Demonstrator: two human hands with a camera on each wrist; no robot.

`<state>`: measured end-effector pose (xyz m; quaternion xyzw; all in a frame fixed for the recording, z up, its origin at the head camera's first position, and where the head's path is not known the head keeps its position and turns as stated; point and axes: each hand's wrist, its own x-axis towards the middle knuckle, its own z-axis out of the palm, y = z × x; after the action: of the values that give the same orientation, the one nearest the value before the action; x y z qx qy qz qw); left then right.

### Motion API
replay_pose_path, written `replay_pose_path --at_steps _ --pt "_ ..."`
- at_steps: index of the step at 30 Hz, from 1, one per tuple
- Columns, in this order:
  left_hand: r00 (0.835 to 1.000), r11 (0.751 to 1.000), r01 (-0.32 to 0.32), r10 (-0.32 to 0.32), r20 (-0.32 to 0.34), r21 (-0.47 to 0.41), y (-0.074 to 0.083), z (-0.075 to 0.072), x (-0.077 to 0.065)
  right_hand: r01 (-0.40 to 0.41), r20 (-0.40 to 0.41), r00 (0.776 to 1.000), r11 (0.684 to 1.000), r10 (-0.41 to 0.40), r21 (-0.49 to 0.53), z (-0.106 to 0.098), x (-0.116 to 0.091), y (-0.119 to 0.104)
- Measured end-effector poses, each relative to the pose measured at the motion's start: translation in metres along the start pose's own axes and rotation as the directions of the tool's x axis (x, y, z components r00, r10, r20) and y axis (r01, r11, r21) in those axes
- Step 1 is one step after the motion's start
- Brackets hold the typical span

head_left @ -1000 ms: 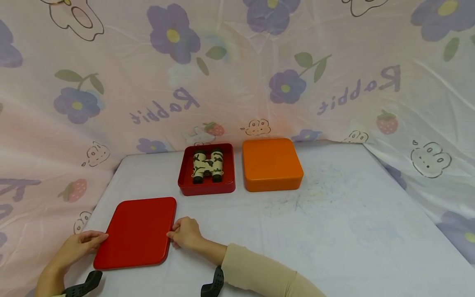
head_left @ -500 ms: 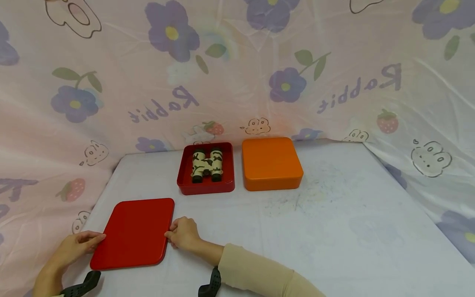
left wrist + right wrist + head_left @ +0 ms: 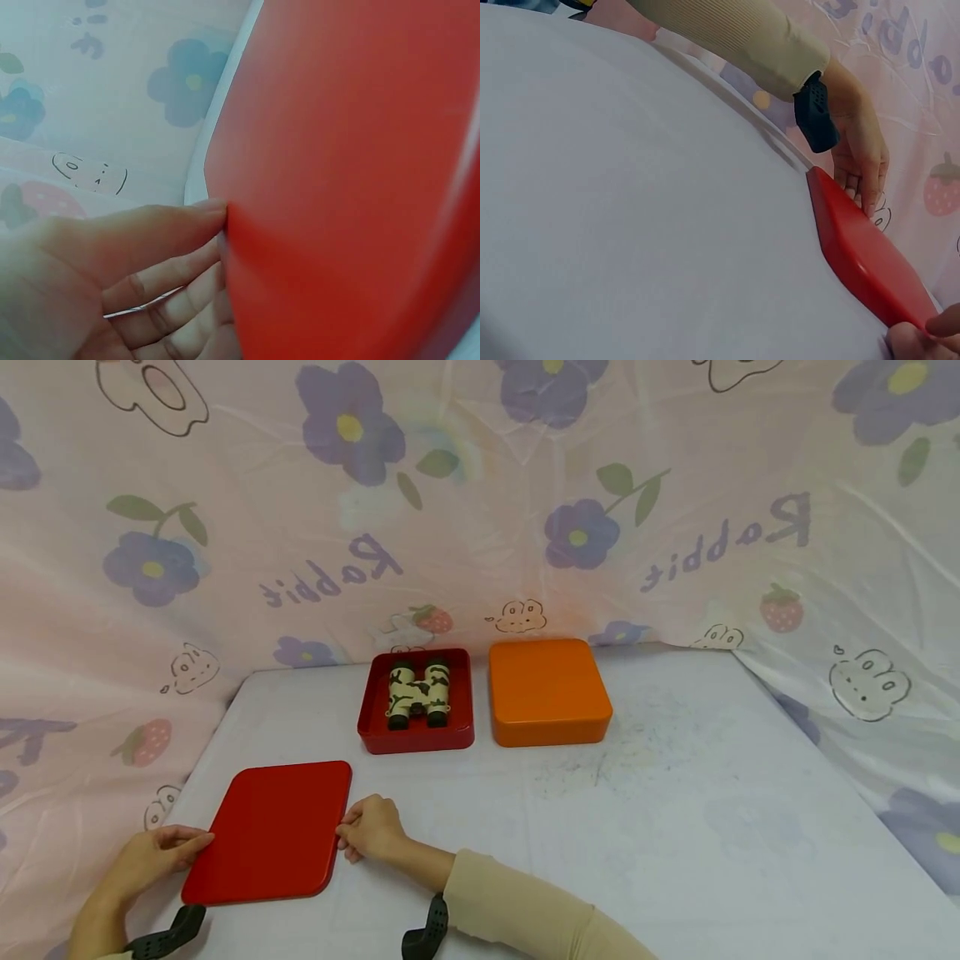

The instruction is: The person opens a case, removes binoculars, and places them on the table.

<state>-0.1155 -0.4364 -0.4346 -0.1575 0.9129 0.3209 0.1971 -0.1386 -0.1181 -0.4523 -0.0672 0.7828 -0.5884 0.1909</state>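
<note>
A flat red lid [image 3: 270, 831] with rounded corners lies low over the left front of the white table. My left hand [image 3: 150, 862] holds its left edge, thumb on top and fingers at the side, as the left wrist view shows close up. At the opposite edge my right hand [image 3: 372, 831] pinches the lid between thumb and fingers. Only the fingertips of that hand appear in the lower corner of the right wrist view. Farther back stands a dark red open box [image 3: 367, 714], with camouflage-patterned binoculars [image 3: 418, 695] lying inside it.
To the right of the red box stands an orange box [image 3: 551, 693], top side smooth. Behind both hangs a pink patterned curtain [image 3: 480, 527]. The white table [image 3: 712, 827] extends to the right, with faint smudges near the orange box.
The red lid has shifted slightly left and both hands went with it. In the last half second, little has moved. Boxes and binoculars stay in place.
</note>
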Motion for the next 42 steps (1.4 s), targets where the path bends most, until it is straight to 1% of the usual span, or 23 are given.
replay_pose_path --at_steps 3,7,12,14,16,18,21,22,25,27,34,38,42 --pt "1.0 1.0 -0.01 0.01 -0.008 0.011 0.0 0.0 0.001 0.002 0.014 1.0 0.999 -0.002 0.036 -0.002 0.0 0.001" --pt "0.998 0.998 -0.045 0.047 -0.039 0.039 0.003 -0.001 0.001 0.001 0.031 1.0 0.997 -0.004 0.073 -0.004 0.0 0.002" --pt "0.993 0.994 -0.087 0.091 -0.078 0.059 0.011 -0.002 -0.002 0.015 0.038 0.999 0.997 -0.019 0.08 -0.008 0.001 0.005" --pt "0.991 0.993 -0.096 0.101 -0.088 0.064 0.017 -0.002 -0.004 0.048 0.037 0.998 0.997 -0.05 0.055 -0.011 0.003 0.005" --pt "0.987 0.991 -0.115 0.121 -0.102 0.061 0.025 -0.001 -0.005 0.099 0.034 0.995 0.995 -0.099 0.005 -0.016 0.005 0.005" --pt "0.982 0.988 -0.145 0.15 -0.113 0.053 0.034 0.0 -0.006 0.165 0.034 0.986 0.984 -0.163 -0.07 -0.021 0.007 0.004" --pt "0.97 0.979 -0.201 0.203 -0.133 0.029 0.046 0.005 -0.006 0.253 0.043 0.967 0.952 -0.25 -0.17 -0.03 0.01 0.002" --pt "0.965 0.975 -0.22 0.221 -0.138 0.023 0.05 0.007 -0.006 0.273 0.046 0.962 0.942 -0.27 -0.194 -0.033 0.011 0.001" --pt "0.955 0.967 -0.256 0.254 -0.156 0.007 0.06 0.011 -0.006 0.298 0.052 0.954 0.928 -0.294 -0.222 -0.039 0.013 -0.001" --pt "0.948 0.961 -0.277 0.274 -0.165 0.002 0.065 0.013 -0.005 0.302 0.051 0.953 0.926 -0.298 -0.228 -0.043 0.014 -0.003" --pt "0.911 0.932 -0.362 0.347 -0.222 -0.029 0.085 0.024 -0.001 0.303 0.049 0.953 0.932 -0.299 -0.198 -0.055 0.015 -0.009" --pt "0.903 0.921 -0.387 0.367 -0.223 -0.049 0.096 0.026 -0.001 0.306 0.046 0.952 0.936 -0.302 -0.174 -0.06 0.016 -0.011" --pt "0.902 0.914 -0.399 0.378 -0.209 -0.07 0.107 0.026 -0.002 0.318 0.023 0.948 0.936 -0.318 -0.153 -0.066 0.018 -0.015"
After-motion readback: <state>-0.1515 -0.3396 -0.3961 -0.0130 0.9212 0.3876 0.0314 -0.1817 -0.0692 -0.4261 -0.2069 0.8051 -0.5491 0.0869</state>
